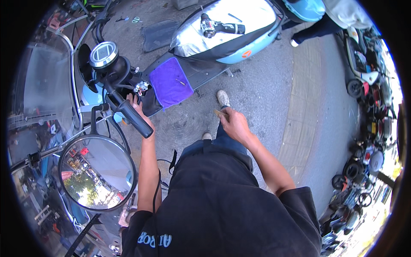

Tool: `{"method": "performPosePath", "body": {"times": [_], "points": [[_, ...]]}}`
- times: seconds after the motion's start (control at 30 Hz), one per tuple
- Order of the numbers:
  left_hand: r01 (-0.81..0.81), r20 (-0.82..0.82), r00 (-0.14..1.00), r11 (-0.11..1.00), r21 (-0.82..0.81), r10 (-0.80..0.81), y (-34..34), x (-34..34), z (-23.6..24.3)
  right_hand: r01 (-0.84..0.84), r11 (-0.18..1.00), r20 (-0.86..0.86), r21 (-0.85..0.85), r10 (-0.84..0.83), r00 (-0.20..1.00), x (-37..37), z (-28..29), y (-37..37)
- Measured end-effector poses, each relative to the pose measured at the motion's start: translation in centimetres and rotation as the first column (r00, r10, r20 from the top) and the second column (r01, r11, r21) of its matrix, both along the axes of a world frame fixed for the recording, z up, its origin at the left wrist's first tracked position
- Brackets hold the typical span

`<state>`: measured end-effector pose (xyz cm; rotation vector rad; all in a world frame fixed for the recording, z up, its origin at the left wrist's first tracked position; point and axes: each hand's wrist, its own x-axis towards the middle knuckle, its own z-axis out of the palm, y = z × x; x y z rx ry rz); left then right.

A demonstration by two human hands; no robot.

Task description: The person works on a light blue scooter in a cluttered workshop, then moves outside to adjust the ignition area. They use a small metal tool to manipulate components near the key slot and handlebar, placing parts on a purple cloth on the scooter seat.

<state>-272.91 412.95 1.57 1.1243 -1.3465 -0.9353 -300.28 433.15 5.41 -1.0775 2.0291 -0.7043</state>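
My left hand (138, 108) reaches behind the black handlebar grip (135, 118) of a light blue scooter (239, 51) and touches parts near the steering column; its fingers are partly hidden by the grip. My right hand (233, 124) hovers over the pavement, pinching a small tan object (218, 112) between its fingers. A purple cloth (170, 81) with a small tool on it lies on the scooter's footboard. A cordless drill (214, 27) rests on the silver-covered seat (222, 25).
A round mirror (97, 172) and a clear windshield (43, 85) are at the left, with a round gauge (103, 54) above. Another person (325, 21) stands at the top right. Parked scooters and parts (368, 107) line the right edge. A black mat (158, 34) lies on the ground.
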Motion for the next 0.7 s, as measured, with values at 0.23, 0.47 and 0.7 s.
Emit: {"method": "performPosePath", "body": {"times": [0.23, 0.47, 0.7], "points": [[-0.161, -0.067, 0.983, 0.981, 0.104, 0.168, -0.7, -4.7, 2.3, -0.342, 0.938, 0.114, -0.058, 0.346, 0.931, -6.7, 1.3, -12.5], [-0.432, -0.055, 0.898, 0.899, 0.069, 0.436, -0.6, -9.3, 4.4, -0.442, 0.877, 0.371, -0.186, 0.48, 0.795, -7.9, 3.9, -22.2], [-0.497, -0.138, 0.856, 0.866, 0.049, 0.499, -3.2, -12.4, 8.3, -0.343, 0.88, 0.679, -0.329, 0.473, 0.562, -3.4, 7.5, -26.8]]}}
